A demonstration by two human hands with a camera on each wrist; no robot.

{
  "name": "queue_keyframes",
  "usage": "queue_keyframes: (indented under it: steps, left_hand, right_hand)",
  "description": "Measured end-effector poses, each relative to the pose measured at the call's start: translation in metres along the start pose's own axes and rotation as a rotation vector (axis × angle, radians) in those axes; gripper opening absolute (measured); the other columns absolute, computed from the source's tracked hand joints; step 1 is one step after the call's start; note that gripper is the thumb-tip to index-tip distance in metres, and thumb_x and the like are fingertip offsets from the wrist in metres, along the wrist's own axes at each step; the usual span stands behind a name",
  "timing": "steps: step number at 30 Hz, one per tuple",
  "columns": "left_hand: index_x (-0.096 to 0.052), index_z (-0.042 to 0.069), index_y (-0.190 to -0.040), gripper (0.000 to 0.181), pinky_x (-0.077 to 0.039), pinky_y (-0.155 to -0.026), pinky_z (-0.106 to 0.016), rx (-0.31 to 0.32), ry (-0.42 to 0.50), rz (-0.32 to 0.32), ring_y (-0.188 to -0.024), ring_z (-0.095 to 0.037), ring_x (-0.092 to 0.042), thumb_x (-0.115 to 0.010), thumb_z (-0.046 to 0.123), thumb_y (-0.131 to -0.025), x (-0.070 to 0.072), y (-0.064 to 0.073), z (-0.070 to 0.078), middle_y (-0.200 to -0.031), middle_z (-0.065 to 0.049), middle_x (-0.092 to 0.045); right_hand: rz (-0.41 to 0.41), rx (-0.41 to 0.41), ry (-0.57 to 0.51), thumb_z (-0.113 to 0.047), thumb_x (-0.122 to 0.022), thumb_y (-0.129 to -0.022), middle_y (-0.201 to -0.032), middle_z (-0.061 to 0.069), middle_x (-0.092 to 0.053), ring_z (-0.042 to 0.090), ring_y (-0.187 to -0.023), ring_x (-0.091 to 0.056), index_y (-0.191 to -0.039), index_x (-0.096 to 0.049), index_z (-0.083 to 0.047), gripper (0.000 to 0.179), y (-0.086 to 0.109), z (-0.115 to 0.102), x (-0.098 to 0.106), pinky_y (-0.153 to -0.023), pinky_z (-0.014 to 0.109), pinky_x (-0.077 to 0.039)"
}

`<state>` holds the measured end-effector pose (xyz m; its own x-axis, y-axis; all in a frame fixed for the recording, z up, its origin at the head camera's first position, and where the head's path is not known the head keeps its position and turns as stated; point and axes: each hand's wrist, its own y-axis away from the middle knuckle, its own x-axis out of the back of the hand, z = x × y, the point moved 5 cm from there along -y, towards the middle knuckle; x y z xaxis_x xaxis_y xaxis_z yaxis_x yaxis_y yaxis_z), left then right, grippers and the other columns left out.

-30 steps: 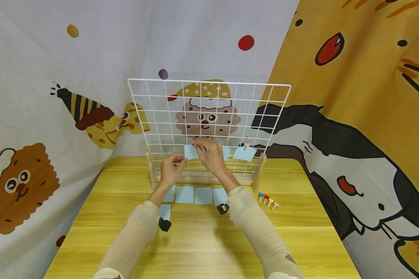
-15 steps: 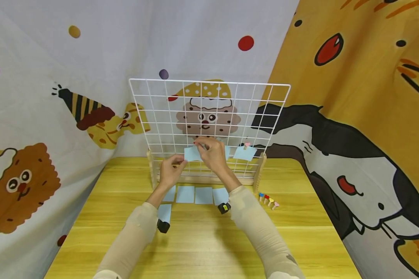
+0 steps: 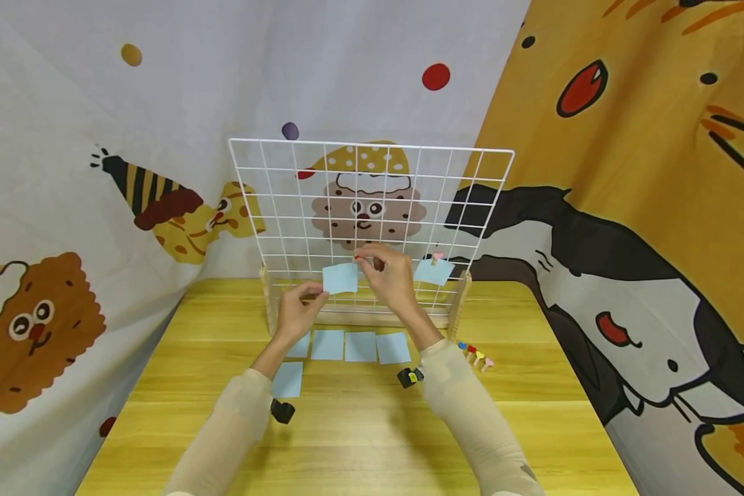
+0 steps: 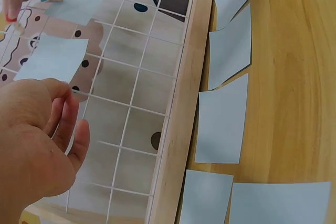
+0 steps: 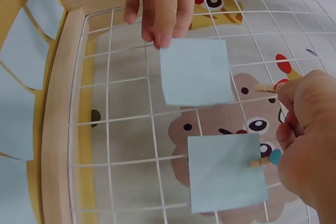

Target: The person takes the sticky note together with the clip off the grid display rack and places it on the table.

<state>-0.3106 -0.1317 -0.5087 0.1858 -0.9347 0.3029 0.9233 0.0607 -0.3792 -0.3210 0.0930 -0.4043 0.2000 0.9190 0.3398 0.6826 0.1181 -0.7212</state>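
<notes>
My left hand (image 3: 299,310) pinches a light-blue square of paper (image 3: 339,278) by its lower left corner, in front of a white wire grid (image 3: 372,147). Just right of that paper, my right hand (image 3: 392,279) pinches a small wooden clothespin (image 5: 266,87) with a red top. The clothespin stands apart from the paper in the right wrist view. A second blue paper (image 5: 227,174), hidden behind the right hand in the head view, hangs on the grid from a blue-topped clothespin (image 5: 260,162). Farther right hangs another paper (image 3: 434,273) under a pink heart clothespin (image 3: 437,257).
Several blue papers (image 3: 360,346) lie on the wooden table (image 3: 359,441) before the grid's wooden base (image 3: 347,318). To the right, several clothespins with coloured heart tops (image 3: 479,358) lie in a slanting row. A printed curtain (image 3: 180,89) hangs behind.
My right hand has moved right, off the held paper, carrying the red-topped clothespin. My left hand and its paper have shifted slightly down and left, and the paper now shows whole.
</notes>
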Motion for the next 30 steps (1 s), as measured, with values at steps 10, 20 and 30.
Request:
queue_keyframes:
  steps: [10,20,30]
  left_hand:
    - [-0.084,0.000,-0.114,0.015,-0.059,-0.083,-0.011,0.065,0.043,-0.006,-0.095,-0.003,-0.075,-0.084,0.010,-0.103,0.013,0.015,-0.003,-0.114,-0.023,-0.084]
    - [-0.084,0.000,-0.115,0.017,-0.059,-0.084,-0.012,0.096,0.082,-0.015,-0.095,0.000,-0.075,-0.084,0.011,-0.103,0.025,0.034,-0.005,-0.114,-0.024,-0.084]
    - [-0.083,-0.001,-0.114,0.015,-0.061,-0.085,-0.012,0.110,0.099,-0.013,-0.096,0.007,-0.072,-0.083,0.011,-0.104,0.036,0.057,-0.004,-0.122,-0.023,-0.081]
  right_hand:
    - [0.032,-0.050,0.011,0.004,-0.086,-0.094,-0.099,0.013,-0.086,0.028,-0.081,-0.073,-0.100,-0.088,-0.003,0.010,0.026,0.009,0.021,-0.077,0.031,-0.060]
    - [0.012,-0.124,-0.005,0.001,-0.086,-0.095,-0.107,0.013,-0.086,0.032,-0.097,-0.078,-0.099,-0.087,-0.005,0.008,0.054,0.016,0.039,-0.088,0.051,-0.066]
    - [0.037,-0.122,0.033,0.003,-0.087,-0.094,-0.108,0.015,-0.086,0.035,-0.097,-0.079,-0.099,-0.086,-0.002,0.006,0.078,0.020,0.058,-0.088,0.035,-0.066]
